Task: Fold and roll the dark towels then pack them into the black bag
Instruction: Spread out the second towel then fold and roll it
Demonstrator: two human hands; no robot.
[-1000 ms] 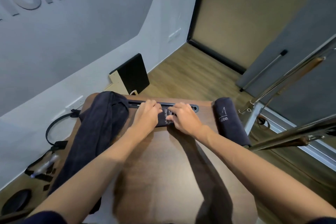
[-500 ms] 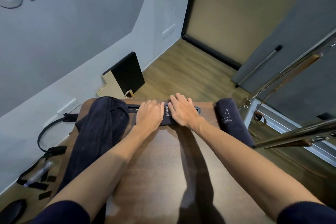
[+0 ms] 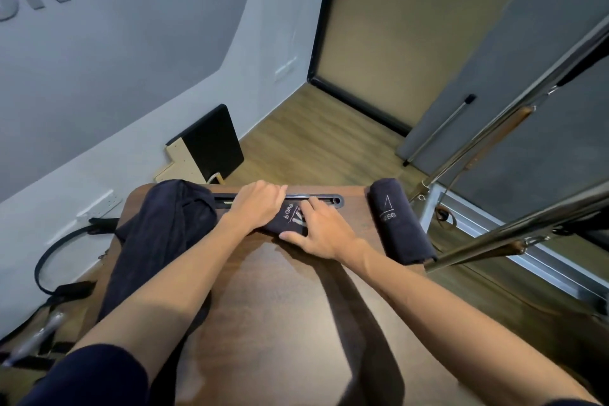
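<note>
Wood surface: we work at a dark-grained table (image 3: 296, 323) with a long black slot (image 3: 324, 198) along its far edge.
Rolled towel under our hands: a dark towel (image 3: 290, 219) with pale lettering lies just before the slot, mid-table.
Left hand: our left hand (image 3: 258, 206) lies over the roll's left part, fingers curled over its far side — holding it.
Right hand: our right hand (image 3: 321, 232) presses the roll's right end, fingers fairly straight, thumb spread toward us.
Finished roll: a second rolled towel (image 3: 400, 224) lies at the table's right edge, well apart from our hands.
Loose towels: a dark heap (image 3: 158, 234) drapes the left side — touching our left forearm.
Black bag: we cannot tell where it is.
</note>
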